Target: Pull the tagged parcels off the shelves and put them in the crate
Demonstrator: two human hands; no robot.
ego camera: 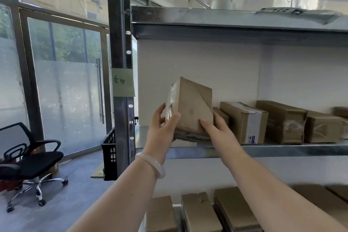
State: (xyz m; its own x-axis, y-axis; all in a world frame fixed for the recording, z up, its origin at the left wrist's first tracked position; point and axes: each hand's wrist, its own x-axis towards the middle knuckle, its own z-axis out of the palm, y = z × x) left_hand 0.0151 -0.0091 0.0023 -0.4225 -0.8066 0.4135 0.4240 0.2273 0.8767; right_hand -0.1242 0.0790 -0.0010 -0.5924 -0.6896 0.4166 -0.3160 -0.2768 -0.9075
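- I hold the brown cardboard parcel (192, 107) in both hands. My left hand (162, 130) wraps its left side, with the thumb on the front. My right hand (216, 130) grips the low right corner, thumb on the front too.
- The parcel is tipped up on one corner, just over the front of the grey metal shelf (282, 149). I cannot tell if it touches the shelf.
- It could slip. I only hold it low down and the top leans away from me, so I think it might tip out of my hands and fall.
- Its bottom edge looks torn and squashed. The card there seems weak, so a hard squeeze might rip it open.
- The black plastic crate (110, 154) with holes in its sides sits on the floor to my left, behind the tall grey metal post (120, 43). If I swing left too fast, the parcel may bang that hard post.
- My right hand is just beside a small brown box (222, 115). A bump might push it into the brown cardboard box with white tape (244, 122).
- The parcel is dull, creased card with flat sides and pointy corners. A white paper tag (171, 103) is stuck on its left side.
- The shelf looks smooth and shiny, so boxes should slide on it easily.
- The pale smooth bangle (152, 165) on my left wrist might knock the shelf edge.
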